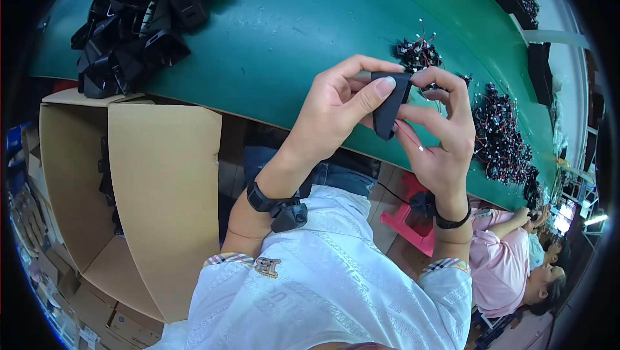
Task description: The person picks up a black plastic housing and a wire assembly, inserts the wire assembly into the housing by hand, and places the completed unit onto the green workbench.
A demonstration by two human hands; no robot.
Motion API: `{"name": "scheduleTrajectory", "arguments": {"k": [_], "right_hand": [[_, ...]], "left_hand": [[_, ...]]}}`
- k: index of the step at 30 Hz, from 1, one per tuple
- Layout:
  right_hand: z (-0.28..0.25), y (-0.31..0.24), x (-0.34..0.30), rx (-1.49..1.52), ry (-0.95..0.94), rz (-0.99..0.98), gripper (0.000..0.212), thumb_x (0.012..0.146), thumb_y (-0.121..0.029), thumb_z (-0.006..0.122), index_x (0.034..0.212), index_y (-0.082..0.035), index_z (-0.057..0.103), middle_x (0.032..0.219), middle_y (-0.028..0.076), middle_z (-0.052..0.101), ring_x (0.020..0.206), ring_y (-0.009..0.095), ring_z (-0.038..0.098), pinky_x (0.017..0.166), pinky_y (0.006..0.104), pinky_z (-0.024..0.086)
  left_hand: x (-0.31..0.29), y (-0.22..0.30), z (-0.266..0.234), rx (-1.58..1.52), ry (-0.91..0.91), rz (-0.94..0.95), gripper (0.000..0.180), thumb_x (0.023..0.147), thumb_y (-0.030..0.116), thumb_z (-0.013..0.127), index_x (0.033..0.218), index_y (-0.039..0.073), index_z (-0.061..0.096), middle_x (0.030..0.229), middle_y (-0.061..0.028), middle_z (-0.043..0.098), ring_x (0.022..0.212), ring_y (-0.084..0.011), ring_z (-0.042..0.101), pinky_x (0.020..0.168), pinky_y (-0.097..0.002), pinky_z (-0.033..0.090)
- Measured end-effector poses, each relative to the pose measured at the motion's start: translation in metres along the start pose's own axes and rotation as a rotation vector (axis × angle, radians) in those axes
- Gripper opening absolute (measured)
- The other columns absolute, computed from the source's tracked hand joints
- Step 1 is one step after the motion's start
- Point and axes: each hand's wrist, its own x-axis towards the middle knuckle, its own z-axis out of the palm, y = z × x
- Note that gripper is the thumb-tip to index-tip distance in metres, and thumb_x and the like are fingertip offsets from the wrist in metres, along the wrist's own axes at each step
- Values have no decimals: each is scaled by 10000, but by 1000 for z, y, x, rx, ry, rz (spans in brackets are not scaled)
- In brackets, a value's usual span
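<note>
Over the near edge of the green table, my left hand (342,101) grips a black plastic housing (389,106), its thumb pressed on the near face. From the other side my right hand (442,124) has its fingers curled against the same housing. A thin red and white wire with a small white connector (421,148) hangs out by my right fingers. What lies inside the housing is hidden. Just beyond my hands lies a small heap of black parts with red wires (420,53).
Black housings (129,33) are piled at the far left of the green table (278,33). A larger heap of small wired parts (500,133) spreads at the right. An open cardboard box (165,208) with black pieces stands at the left. A pink stool (413,221) and people in pink (500,259) are at the right.
</note>
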Motion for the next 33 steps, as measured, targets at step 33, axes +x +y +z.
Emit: {"name": "scheduleTrajectory", "arguments": {"k": [33], "right_hand": [[24,114,192,-247,80,-243,352,746,-291,872,957,-40,744,1317,165,634,1158,342,636,994,398,500]], "left_hand": [[12,-22,-32,713,410,419,86,955,76,628,946,-7,645,822,-95,685,688,-158,677,557,-278,520]]}}
